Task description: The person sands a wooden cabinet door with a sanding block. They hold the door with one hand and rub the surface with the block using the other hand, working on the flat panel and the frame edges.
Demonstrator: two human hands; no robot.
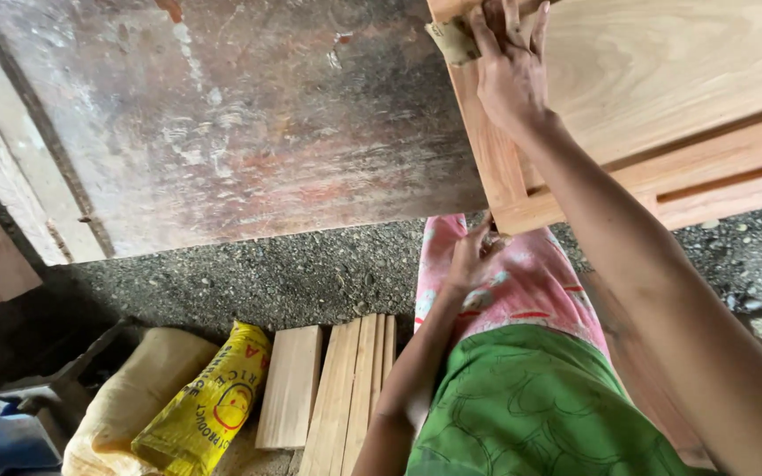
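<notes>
Up at one o'clock, the right hand point(509, 66) presses folded sandpaper point(451, 40) flat against the wooden panel point(663, 70), while the left hand point(474, 256) grips its lower corner, steadying it.

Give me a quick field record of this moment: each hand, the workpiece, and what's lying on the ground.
right hand: presses a piece of sandpaper on the wooden panel frame
left hand: grips the frame's lower corner
workpiece: pale wood panel, resting over the lap
ground: grey gravel
nearby: wooden slats, yellow sack, tan sack
</notes>
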